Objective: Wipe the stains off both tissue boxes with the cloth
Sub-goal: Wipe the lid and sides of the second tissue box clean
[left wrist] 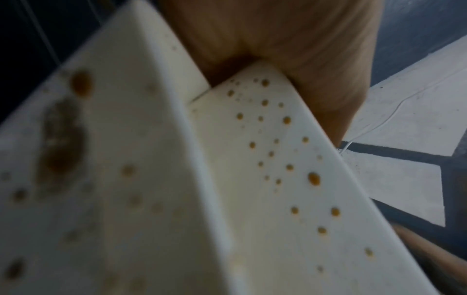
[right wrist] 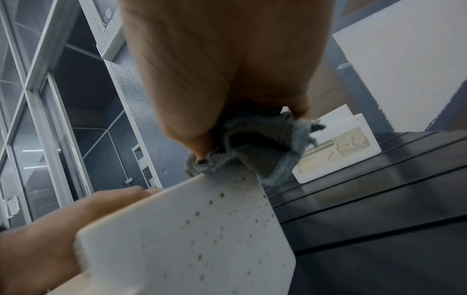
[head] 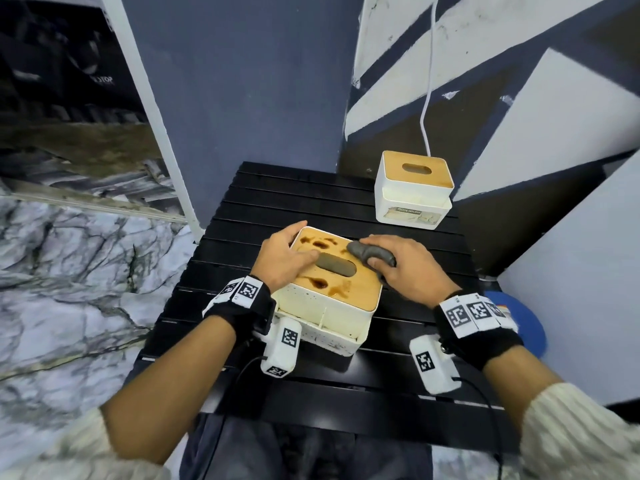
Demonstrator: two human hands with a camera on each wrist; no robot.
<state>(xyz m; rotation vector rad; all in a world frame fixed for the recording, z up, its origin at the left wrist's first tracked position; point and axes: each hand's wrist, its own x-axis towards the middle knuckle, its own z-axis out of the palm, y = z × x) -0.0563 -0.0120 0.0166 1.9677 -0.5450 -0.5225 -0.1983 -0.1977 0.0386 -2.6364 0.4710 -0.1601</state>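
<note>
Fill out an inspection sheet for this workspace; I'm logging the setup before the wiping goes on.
Surface: black slatted table, no spills seen.
Job's things: near tissue box, brown stains on lid and sides; far tissue box, lid looks clean; grey cloth.
Clutter: blue object at the table's right edge.
Grippers: left hand steadies the near box; right hand grips the cloth.
Cables: white cable; black wrist leads.
Surroundings: painted wall, marble floor.
</note>
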